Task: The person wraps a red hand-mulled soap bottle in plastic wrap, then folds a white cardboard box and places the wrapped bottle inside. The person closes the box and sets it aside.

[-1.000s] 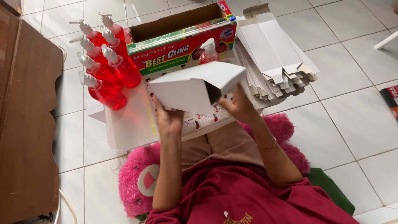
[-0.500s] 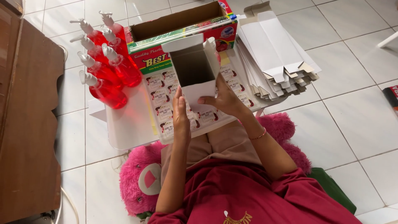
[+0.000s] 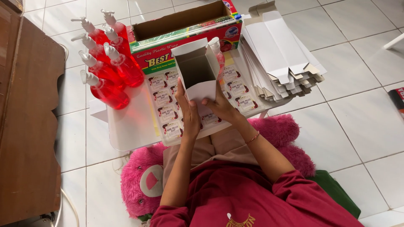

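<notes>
White tiled floor (image 3: 362,126), seen from above. Brown wooden cabinet (image 3: 25,126) along the left edge. Pink plush toy (image 3: 143,180) on the floor under the person's arms. Low white table (image 3: 126,126) ahead of the lap.

On the table's far edge, a long open carton (image 3: 185,25) of plastic wrap, red and green. To its right, a stack of flat white box blanks (image 3: 282,54), fanned out. To its left, five pump bottles (image 3: 109,63) of red liquid, lying close together. A label sheet (image 3: 168,105) lies flat on the table, partly under the hands.

White box (image 3: 195,69), opened into shape, top open, held upright above the label sheet, just in front of the carton. Left hand (image 3: 190,114) grips its lower left side, fingers closed on the card. Right hand (image 3: 221,105) pinches the lower flap from the right.
</notes>
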